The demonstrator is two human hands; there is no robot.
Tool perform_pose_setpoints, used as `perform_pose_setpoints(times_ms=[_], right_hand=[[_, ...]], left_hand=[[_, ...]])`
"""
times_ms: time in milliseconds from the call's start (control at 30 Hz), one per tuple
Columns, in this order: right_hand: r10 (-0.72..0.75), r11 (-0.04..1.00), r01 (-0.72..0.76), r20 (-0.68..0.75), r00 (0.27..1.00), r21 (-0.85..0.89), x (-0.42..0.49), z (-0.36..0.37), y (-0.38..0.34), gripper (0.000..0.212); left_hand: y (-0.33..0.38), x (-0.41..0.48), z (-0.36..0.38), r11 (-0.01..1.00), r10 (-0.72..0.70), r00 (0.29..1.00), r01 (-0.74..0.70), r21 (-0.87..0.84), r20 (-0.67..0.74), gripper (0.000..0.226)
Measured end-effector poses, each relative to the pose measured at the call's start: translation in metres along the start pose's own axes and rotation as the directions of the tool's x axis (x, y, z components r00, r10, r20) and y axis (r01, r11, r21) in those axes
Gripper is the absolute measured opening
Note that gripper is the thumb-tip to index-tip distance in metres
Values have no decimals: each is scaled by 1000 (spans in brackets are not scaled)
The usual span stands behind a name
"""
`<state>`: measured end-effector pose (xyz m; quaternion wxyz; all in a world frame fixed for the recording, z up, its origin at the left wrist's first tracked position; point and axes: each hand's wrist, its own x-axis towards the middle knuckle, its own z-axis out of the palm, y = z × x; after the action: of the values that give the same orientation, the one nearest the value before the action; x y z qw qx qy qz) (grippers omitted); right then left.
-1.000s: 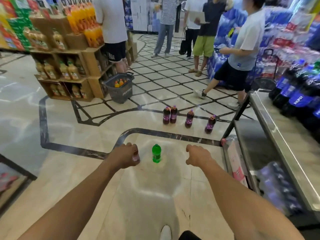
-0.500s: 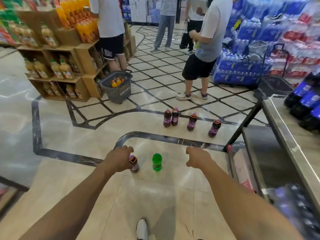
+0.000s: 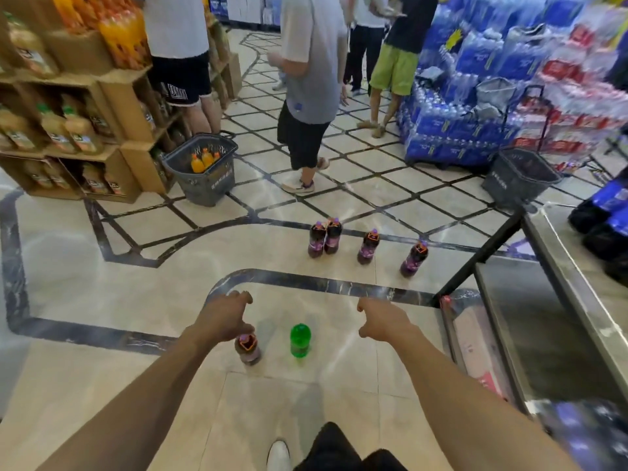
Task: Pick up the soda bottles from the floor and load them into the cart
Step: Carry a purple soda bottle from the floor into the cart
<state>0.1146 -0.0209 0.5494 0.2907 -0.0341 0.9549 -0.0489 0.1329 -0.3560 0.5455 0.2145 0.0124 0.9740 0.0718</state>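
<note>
Both arms extend forward at lower centre. Left hand (image 3: 224,319) curls over the purple bottle (image 3: 249,351); grip cannot be told. Right hand (image 3: 384,319) is curled, empty. Purple bottle and green bottle (image 3: 300,340) stand upright on the floor (image 3: 102,283), caps up.

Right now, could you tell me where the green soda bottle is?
In the head view, the green soda bottle stands on the floor between the left hand and right hand, just right of the nearest purple soda bottle.
</note>
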Motion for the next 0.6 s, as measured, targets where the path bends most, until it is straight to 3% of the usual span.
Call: perform_pose_setpoints(times_ms=[300, 600], right_hand=[[61, 996, -69, 122, 991, 59, 90, 7, 30, 56], [4, 994, -23, 171, 985, 107, 207, 10, 45, 60]], left_hand=[[22, 121, 11, 989, 93, 989, -106, 106, 119, 67], [35, 212, 34, 995, 45, 964, -67, 75, 262, 63]])
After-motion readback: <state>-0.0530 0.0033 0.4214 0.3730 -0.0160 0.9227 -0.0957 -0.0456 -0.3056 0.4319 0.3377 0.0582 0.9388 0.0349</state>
